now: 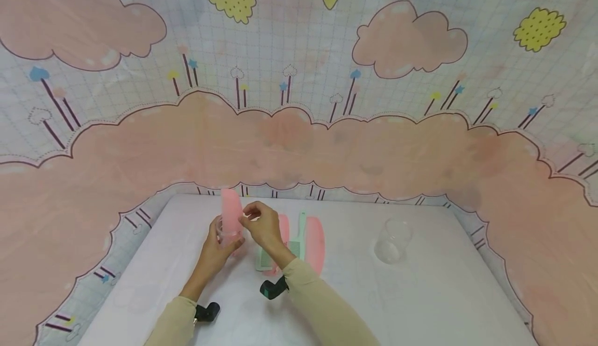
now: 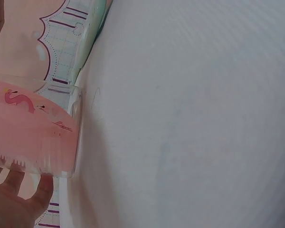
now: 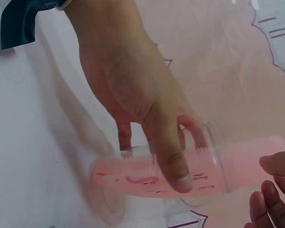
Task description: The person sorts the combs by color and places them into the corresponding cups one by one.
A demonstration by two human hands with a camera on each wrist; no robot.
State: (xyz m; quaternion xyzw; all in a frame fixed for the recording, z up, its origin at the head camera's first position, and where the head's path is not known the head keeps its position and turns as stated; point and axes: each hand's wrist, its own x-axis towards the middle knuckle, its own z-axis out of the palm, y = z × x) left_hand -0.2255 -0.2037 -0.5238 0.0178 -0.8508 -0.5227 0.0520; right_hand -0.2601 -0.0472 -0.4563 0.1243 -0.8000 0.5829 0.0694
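In the head view my left hand [image 1: 219,245] grips a clear cup [image 3: 211,130], thumb on the near side and fingers round the far side. A pink half-moon comb [image 1: 231,211] stands in the cup, its upper end sticking out above the rim. Flamingo prints show on the comb through the clear wall in the left wrist view. At the comb's upper part is my right hand [image 1: 263,225]. Its thumb tip overlaps the comb's edge in the right wrist view, while the other fingers are bent loosely, apart from the thumb.
Right of the cup, several combs lie on the white table [image 1: 420,304]: a pink comb [image 1: 315,242], a green handled comb [image 1: 301,232] and others partly behind my right forearm. A second clear cup [image 1: 392,242] is farther right. A patterned sheet [image 1: 299,149] rises behind.
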